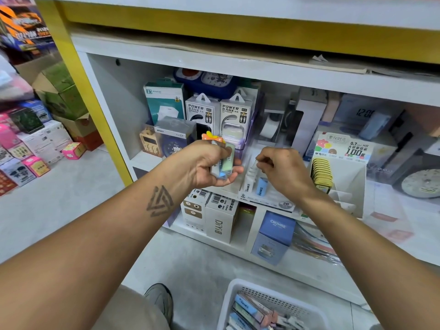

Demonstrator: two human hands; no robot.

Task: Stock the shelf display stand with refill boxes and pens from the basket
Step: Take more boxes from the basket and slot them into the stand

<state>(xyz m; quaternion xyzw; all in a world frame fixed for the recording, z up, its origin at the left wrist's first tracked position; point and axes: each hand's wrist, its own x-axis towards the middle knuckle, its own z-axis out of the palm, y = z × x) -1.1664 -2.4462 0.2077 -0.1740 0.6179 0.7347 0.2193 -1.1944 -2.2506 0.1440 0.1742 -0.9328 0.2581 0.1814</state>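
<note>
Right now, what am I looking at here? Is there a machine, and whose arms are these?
No machine: a person wears a camera on the head, so this single picture looks forward and down along their own arms. The left hand holds a bundle of small pastel refill boxes in its grip. The right hand pinches something small and clear over the white display stand on the shelf; I cannot tell what it is. On the floor below sits a white basket with more boxes.

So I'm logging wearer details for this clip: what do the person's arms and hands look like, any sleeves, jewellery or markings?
Both forearms are bare, with no sleeves in view. The left forearm bears a dark tattoo of interlocking triangles near the wrist. No rings, watch or gloves show on the left hand or right hand.
</note>
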